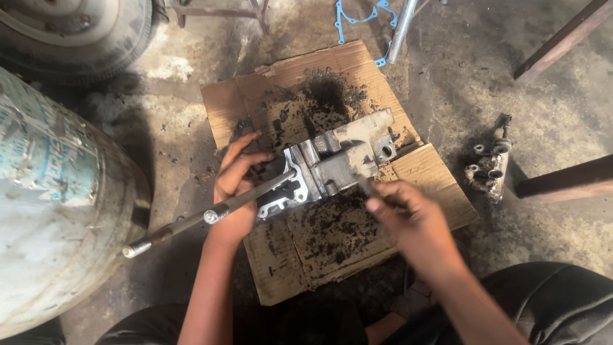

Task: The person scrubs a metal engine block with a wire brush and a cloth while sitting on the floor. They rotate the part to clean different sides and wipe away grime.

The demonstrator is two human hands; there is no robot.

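Left hand [235, 185]: grip closed over the near end of a grey metal housing [332, 163], fingers curled along its dark open face, steadying it. A long steel shaft [211, 216] runs out of that face, passes over the hand and ends toward the lower left, clear of the floor.

Right hand [408, 214]: grip narrow, fingers pinched round a thin dark tool [365, 186] – kind not readable, blurred – whose tip touches the housing's near edge.

Housing: cast metal, pale and grimy, lying on its side at the centre of a flattened cardboard sheet [421, 172], long axis running lower left to upper right, with a round port at its far end.

Cardboard sheet: brown, creased, spread on the concrete floor [460, 83]; black oily crumbs [332, 230] scattered both beyond the housing and just before it.

Surroundings – a second small metal part [490, 165] on the floor, well apart to the right; a blue gasket [357, 16] and a bright metal tube [401, 32] at the top edge; a tyre [76, 32] at upper left; a large pale drum [57, 198] on its side at left; dark wooden beams [562, 41] at right.
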